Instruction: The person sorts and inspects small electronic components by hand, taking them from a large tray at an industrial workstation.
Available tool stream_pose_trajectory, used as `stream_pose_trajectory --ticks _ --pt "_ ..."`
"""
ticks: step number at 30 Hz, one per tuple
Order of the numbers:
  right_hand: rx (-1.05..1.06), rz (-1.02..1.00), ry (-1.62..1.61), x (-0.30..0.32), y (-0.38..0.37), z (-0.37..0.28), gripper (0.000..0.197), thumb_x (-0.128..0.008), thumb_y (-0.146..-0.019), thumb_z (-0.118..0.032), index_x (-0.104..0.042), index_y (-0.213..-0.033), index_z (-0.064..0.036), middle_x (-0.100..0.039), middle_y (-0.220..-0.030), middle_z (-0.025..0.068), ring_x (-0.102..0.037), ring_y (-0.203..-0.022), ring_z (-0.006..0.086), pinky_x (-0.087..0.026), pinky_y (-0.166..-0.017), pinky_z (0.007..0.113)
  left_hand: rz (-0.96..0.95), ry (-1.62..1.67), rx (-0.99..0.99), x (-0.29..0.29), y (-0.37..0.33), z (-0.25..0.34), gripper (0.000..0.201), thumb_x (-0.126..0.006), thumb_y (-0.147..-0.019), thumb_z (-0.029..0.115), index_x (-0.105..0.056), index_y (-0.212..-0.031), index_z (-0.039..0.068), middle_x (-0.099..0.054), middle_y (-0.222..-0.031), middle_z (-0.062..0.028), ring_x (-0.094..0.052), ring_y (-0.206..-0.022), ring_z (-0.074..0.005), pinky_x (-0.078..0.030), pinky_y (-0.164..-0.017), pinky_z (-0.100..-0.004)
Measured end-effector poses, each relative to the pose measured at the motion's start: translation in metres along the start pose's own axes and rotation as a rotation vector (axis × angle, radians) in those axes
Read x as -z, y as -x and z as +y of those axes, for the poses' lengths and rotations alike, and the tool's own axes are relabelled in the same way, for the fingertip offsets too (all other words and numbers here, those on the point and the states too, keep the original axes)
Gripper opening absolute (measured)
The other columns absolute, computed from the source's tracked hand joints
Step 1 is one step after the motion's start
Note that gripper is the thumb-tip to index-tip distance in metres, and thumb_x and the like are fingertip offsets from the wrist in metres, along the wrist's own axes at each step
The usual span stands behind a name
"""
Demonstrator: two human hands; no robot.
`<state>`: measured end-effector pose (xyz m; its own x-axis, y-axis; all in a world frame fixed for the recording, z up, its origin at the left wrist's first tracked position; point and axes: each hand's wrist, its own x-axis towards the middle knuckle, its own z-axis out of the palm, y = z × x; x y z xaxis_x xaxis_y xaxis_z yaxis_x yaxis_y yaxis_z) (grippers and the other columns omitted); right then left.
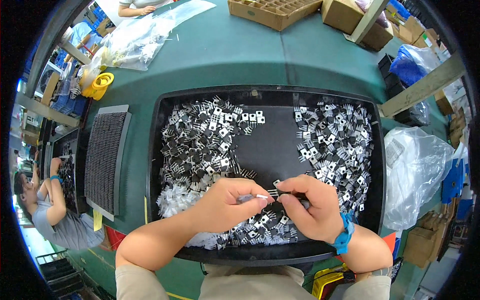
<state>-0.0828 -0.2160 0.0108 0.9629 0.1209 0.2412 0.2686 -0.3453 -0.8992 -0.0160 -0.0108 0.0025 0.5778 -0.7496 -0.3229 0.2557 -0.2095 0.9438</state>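
Observation:
A wide black tray [200,91] lies before me on the green table. Above its near half, my left hand [227,200] pinches a small white plastic sleeve [261,196] between thumb and fingers. My right hand [314,207], with a blue wristband [345,235], grips a black transistor [278,184] whose metal legs point left toward the sleeve. The fingertips of both hands nearly meet; whether legs and sleeve touch I cannot tell. Loose transistors fill the tray's left [197,140] and right [340,145] sides, with more under my hands. White sleeves [175,200] are heaped at its near left.
To the left stands a grey rack [105,160] of dark closely set rows, with a seated co-worker [47,215] beyond. A clear plastic bag [415,175] lies right of the tray. At the back are a divided cardboard box [275,12] and yellow rings [99,86].

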Motion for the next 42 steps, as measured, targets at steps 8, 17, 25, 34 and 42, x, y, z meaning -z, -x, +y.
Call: stream_pose_trajectory --ticks 8,17,25,34,42 --pt "0.122 -0.002 0.001 -0.003 -0.001 0.005 0.022 -0.062 -0.079 0.006 -0.063 -0.1 -0.0003 -0.064 -0.078 0.0119 -0.059 -0.061 0.0201 -0.046 -0.055 0.028 -0.026 -0.026 -0.054 0.001 -0.002 -0.004 0.014 -0.061 -0.09 0.01 -0.069 -0.096 0.0 -0.064 -0.079 -0.003 -0.056 -0.072 -0.005 -0.044 -0.062 -0.0224" --pt "0.071 -0.049 -0.012 -0.002 -0.002 -0.001 0.018 -0.061 -0.081 0.005 -0.062 -0.098 -0.001 -0.06 -0.077 0.0132 -0.06 -0.064 0.0272 -0.048 -0.056 0.033 -0.058 0.001 -0.038 0.002 0.0 -0.005 0.015 -0.061 -0.09 0.013 -0.069 -0.095 0.0 -0.064 -0.075 -0.0015 -0.054 -0.069 -0.0036 -0.043 -0.059 -0.022" --pt "0.079 -0.125 0.04 -0.001 -0.006 0.0 0.021 -0.062 -0.079 0.005 -0.064 -0.098 -0.0017 -0.061 -0.072 0.0101 -0.058 -0.058 0.0206 -0.045 -0.052 0.029 -0.063 -0.111 -0.103 0.003 -0.003 -0.014 0.015 -0.062 -0.09 0.014 -0.069 -0.09 0.0 -0.064 -0.073 0.0 -0.051 -0.067 -0.0029 -0.043 -0.058 -0.0219" --pt "-0.139 -0.068 -0.036 -0.003 0.001 -0.001 0.018 -0.062 -0.082 0.0 -0.06 -0.1 -0.0012 -0.06 -0.071 0.0092 -0.058 -0.057 0.0145 -0.046 -0.051 0.027 0.001 0.096 0.172 0.005 -0.002 0.003 0.013 -0.065 -0.088 0.011 -0.068 -0.095 0.001 -0.063 -0.073 -0.0003 -0.053 -0.058 -0.0043 -0.041 -0.052 -0.0198" --pt "-0.192 0.011 -0.068 -0.005 0.006 0.002 0.019 -0.066 -0.081 -0.001 -0.06 -0.099 -0.0014 -0.057 -0.068 0.0048 -0.054 -0.056 0.0083 -0.044 -0.051 0.024 -0.008 0.339 0.176 0.005 -0.004 -0.002 0.012 -0.065 -0.088 0.009 -0.067 -0.094 -0.001 -0.06 -0.068 -0.0031 -0.048 -0.052 -0.0051 -0.036 -0.045 -0.02"
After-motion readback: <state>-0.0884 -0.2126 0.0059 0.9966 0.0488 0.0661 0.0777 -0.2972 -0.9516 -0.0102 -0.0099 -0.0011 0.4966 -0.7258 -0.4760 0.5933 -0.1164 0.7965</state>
